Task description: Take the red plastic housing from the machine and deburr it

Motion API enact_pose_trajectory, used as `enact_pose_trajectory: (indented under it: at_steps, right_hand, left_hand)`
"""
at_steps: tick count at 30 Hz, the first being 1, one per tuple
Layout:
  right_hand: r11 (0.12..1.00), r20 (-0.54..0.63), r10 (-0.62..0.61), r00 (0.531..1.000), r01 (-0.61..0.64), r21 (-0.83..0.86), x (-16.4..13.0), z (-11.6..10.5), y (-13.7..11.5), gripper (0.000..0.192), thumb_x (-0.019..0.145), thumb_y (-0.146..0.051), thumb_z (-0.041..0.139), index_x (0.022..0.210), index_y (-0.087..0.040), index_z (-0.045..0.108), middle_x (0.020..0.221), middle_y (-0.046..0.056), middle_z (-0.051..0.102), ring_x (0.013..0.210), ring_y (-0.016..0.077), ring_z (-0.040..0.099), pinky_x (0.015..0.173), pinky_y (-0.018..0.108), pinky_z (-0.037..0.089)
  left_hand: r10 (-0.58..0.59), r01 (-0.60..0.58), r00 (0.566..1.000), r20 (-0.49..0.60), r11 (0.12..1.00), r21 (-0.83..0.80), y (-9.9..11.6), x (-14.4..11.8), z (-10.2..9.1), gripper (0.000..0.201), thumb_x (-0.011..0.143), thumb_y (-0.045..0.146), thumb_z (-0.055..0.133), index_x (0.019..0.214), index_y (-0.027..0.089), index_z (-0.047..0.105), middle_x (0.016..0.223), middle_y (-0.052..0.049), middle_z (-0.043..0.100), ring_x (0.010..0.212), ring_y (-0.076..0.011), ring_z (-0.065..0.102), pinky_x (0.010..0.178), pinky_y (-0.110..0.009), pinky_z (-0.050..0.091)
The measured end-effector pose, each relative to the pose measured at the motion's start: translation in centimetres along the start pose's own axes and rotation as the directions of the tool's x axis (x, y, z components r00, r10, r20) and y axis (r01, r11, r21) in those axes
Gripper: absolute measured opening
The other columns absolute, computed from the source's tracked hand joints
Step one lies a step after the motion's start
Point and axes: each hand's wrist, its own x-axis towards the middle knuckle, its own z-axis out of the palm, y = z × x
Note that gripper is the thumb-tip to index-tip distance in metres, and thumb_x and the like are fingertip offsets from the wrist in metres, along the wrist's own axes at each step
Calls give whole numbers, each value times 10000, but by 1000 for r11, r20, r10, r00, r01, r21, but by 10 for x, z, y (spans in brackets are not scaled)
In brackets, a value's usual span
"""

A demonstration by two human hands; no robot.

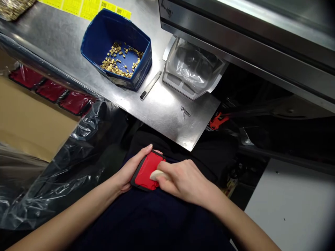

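Left hand [131, 170] grips a red case [146, 170] over the lap; right hand [180, 181] pinches what looks like a pale tab [157, 174] on it.

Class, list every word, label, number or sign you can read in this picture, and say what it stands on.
No text can be read.
Yellow labels on the steel table: dark print and code squares, too small and blurred to read.
Red case, blue bin, pen: no lettering visible.
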Motion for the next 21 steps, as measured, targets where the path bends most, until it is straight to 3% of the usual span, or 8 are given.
enact_pose_trajectory:
  at_steps: [4, 8, 13, 17, 21]
  right_hand:
    - [1000, -60, 22, 998, -22, -2, 0, 3, 2, 177, 1036, -373, 510, 957, -250, 609, 697, -49, 639, 580, 121, 538, 569, 266, 210]
    - [999, -24, -38, 999, 38, 19, 0, 4, 5, 188, 1035, -358, 524, 903, -246, 596, 708, -52, 656, 589, 110, 564, 566, 260, 222]
    - [1000, -62, -25, 998, 25, -1, 1, 4, 6, 207, 1059, -387, 492, 957, -245, 602, 765, -39, 695, 636, 119, 602, 577, 256, 241]
    - [993, -12, -121, 993, 121, 2, 1, 6, 6, 268, 1074, -399, 464, 896, -239, 584, 767, -43, 697, 642, 113, 604, 575, 260, 253]
    - [992, -17, -129, 992, 128, -16, 0, 2, 11, 274, 1097, -431, 426, 1008, -257, 617, 872, -30, 739, 734, 126, 651, 587, 266, 258]
  left_hand:
    - [16, -16, 1000, 16, 1000, -7, 0, 3, -3, 445, 914, 576, 653, 905, 142, 751, 737, -81, 745, 582, -178, 669, 541, -247, 562]
    - [5, -5, 1000, 11, 1000, -21, 0, 5, -6, 454, 925, 581, 632, 999, 151, 756, 837, -101, 774, 659, -207, 708, 586, -273, 587]
    - [-4, 4, 999, 38, 1000, -22, 0, 7, -6, 452, 916, 574, 651, 853, 137, 746, 701, -75, 732, 558, -172, 661, 527, -248, 557]
    - [-18, 18, 999, 29, 1000, 0, 1, 6, -3, 440, 921, 575, 637, 1042, 166, 741, 872, -101, 783, 686, -221, 727, 588, -283, 595]
    - [-24, 24, 999, 40, 1000, 16, 2, 8, -2, 448, 910, 573, 655, 1049, 155, 742, 798, -95, 771, 620, -207, 707, 559, -272, 578]
